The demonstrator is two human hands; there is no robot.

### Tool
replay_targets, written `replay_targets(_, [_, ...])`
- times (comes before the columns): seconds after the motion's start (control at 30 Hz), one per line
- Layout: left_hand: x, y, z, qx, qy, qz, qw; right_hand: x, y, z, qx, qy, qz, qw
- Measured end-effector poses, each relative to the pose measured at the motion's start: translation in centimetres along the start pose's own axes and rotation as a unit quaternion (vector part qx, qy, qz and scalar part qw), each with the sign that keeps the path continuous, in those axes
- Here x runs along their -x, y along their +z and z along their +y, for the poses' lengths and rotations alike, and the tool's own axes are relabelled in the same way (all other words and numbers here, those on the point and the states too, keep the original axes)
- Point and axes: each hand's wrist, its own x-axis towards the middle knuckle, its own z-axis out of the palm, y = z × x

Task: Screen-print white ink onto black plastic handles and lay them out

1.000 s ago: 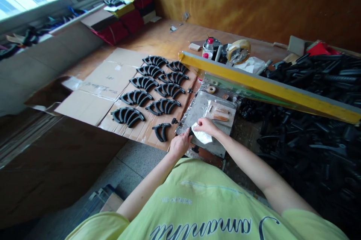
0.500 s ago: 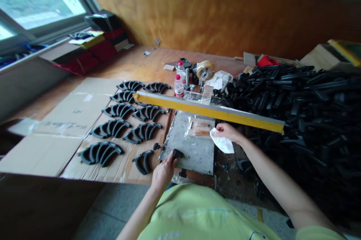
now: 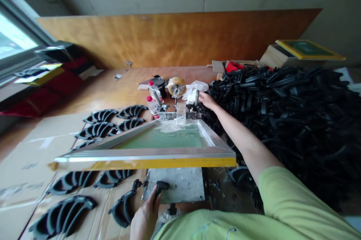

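The left hand [image 3: 145, 214] holds a black part [image 3: 163, 186] at the near left area of the grey metal plate [image 3: 187, 184]. The grip is closed: the thumb and the fingers pinch the part from the person's side. The thick end of the part points to the right, toward the middle of the plate. From this end a narrower portion goes back toward the person, along the fingers, so its long axis seems to run slantwise from the hand to the plate. The fingers cover some of it, therefore the full length cannot be seen.

The right hand [image 3: 208, 101] is stretched far forward, to the back of the work place. Its fingertips are at a grey upright post [image 3: 196, 98], and a white cloth [image 3: 191, 96] is just beside. I cannot tell whether these fingers pinch the cloth or only touch the post.

Between the two hands there is a framed screen [image 3: 146, 153] with yellow tape along its near edge; its long near side lies crosswise and hides the far part of the plate.

To the left, on the cardboard [image 3: 53, 133], black curved pieces [image 3: 63, 215] are arranged in fans, and a smaller group [image 3: 122, 208] lies near the left hand. To the right rises a big heap of black parts [image 3: 296, 120].
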Motion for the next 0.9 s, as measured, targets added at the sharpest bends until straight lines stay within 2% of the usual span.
replay_targets(0.07, [-0.4,-0.7,0.8,0.053,0.013,-0.011,0.998,2.8,-1.7,-0.4,0.016,0.001,0.005,1.0])
replay_targets(0.13, [-1.2,-1.4,2.7,0.112,0.045,-0.041,0.992,7.3,-3.6,-1.2,0.04,-0.001,0.005,0.999])
replay_targets(0.27, [-2.9,-1.5,9.2,0.205,0.132,-0.133,0.961,18.1,-7.6,-3.1,0.134,-0.005,0.006,0.991])
replay_targets(0.37, [-4.1,-0.7,14.8,0.226,0.205,-0.166,0.938,24.2,-11.6,-2.8,0.258,0.037,0.066,0.963])
replay_targets(0.47, [-5.2,0.4,19.6,0.204,0.237,-0.185,0.932,26.9,-16.3,-0.8,0.379,0.07,0.154,0.91])
replay_targets(0.57, [-5.8,1.4,22.8,0.21,0.203,-0.236,0.927,27.0,-20.0,1.6,0.442,0.088,0.205,0.869])
replay_targets(0.63, [-5.9,1.8,23.6,0.226,0.19,-0.254,0.921,26.4,-21.4,2.7,0.449,0.096,0.211,0.863])
replay_targets(0.7, [-5.7,1.9,23.2,0.249,0.205,-0.25,0.913,25.9,-22.2,3.2,0.452,0.09,0.199,0.865])
replay_targets(0.8, [-4.9,1.2,20.7,0.299,0.225,-0.24,0.896,25.9,-22.3,2.3,0.461,0.055,0.177,0.868])
replay_targets(0.9, [-4.1,-0.2,17.1,0.345,0.21,-0.225,0.887,26.7,-20.4,0.2,0.42,0.031,0.183,0.888])
